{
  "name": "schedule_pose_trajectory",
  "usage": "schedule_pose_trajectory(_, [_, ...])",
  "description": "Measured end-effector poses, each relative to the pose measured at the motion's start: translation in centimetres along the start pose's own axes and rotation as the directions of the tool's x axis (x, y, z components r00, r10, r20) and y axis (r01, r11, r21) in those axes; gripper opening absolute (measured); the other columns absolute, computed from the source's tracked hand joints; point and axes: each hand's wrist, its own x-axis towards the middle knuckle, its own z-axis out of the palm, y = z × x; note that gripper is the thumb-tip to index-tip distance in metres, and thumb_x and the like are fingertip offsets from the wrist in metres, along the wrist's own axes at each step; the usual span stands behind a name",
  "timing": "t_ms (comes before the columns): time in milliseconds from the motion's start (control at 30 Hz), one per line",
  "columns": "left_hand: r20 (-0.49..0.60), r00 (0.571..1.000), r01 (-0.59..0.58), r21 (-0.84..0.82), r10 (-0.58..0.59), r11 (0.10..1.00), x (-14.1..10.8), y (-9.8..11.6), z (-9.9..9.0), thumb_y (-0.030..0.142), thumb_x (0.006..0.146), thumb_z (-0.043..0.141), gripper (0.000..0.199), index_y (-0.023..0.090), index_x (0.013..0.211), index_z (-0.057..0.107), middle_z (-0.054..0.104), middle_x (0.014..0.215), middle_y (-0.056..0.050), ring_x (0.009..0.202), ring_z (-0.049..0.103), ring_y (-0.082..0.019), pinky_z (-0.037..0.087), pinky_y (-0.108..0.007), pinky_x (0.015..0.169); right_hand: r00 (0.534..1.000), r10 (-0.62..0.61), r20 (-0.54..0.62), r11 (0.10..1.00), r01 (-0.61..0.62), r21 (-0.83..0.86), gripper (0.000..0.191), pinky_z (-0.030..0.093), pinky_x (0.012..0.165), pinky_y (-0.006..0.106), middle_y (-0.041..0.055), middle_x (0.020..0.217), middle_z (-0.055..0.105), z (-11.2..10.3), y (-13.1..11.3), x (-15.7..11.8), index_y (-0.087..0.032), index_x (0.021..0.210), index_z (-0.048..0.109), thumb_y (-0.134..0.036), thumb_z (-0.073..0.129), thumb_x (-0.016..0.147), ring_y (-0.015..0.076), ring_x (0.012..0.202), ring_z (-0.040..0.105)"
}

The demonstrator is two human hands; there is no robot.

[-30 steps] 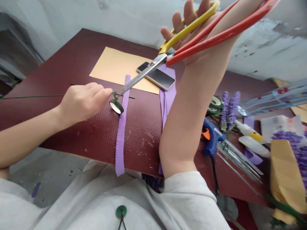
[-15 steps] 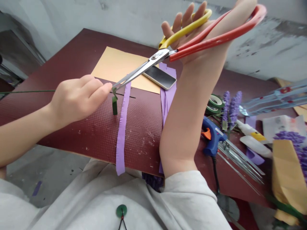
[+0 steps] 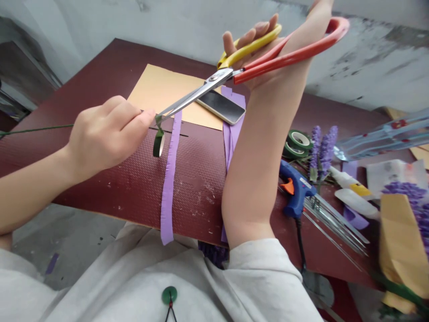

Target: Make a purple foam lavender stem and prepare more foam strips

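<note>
My left hand [image 3: 109, 134] is closed in a pinch on a green-wrapped wire stem [image 3: 40, 129], which sticks out behind it to the left. From its fingertips hangs a small roll of green floral tape [image 3: 159, 144], its tape end twisted at the stem. My right hand [image 3: 253, 42] holds large scissors [image 3: 214, 78] with a yellow and a red handle, fingers through the yellow loop. The nearly closed blades reach down left to the tape, touching or very near it. A fringed purple paper strip [image 3: 170, 188] lies on the table just right of the tape roll.
On the maroon table [image 3: 197, 188] lie a tan paper sheet [image 3: 167, 87], a phone [image 3: 221, 106] and purple strips [image 3: 234, 129]. To the right are tape rolls [image 3: 298, 141], a blue glue gun [image 3: 296, 188], metal wires [image 3: 338, 223], purple flowers [image 3: 323, 147] and a glue bottle [image 3: 350, 181].
The scissors and my right hand have shifted a little left, with the handles lower. The blades have narrowed at the tape. The hanging tape roll has turned, and its white core shows.
</note>
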Motion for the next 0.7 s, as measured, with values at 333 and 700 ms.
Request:
schedule_pose_trajectory(333, [0.049,0.994,0.099,-0.134,-0.094,0.986,0.0,0.2,-0.1,0.019,0.094,0.039,0.023,0.017,0.106,0.058,0.065,0.079,-0.004,0.070,0.058,-0.015,0.038,-0.026,0.052,1.000,-0.009,0.019,1.000,0.009,-0.018,0.063,0.042,0.065,0.020,-0.0094,0.042,0.030,-0.2,0.4,1.4,-0.022,0.047,0.029,-0.066,-0.001,0.080,0.0008,0.046,0.040])
schedule_pose_trajectory(700, [0.297,0.834,0.546,-0.573,-0.466,0.612,0.6,-0.3,1.3,0.045,0.094,0.038,0.041,0.017,0.090,0.068,0.051,0.069,-0.002,0.071,0.056,-0.015,0.051,-0.040,0.073,1.000,-0.008,0.022,0.988,0.005,0.154,0.056,0.055,0.074,0.025,-0.0121,0.046,0.023,-0.3,1.0,1.7,-0.023,0.062,0.021,-0.068,-0.003,0.084,-0.0001,0.041,0.035])
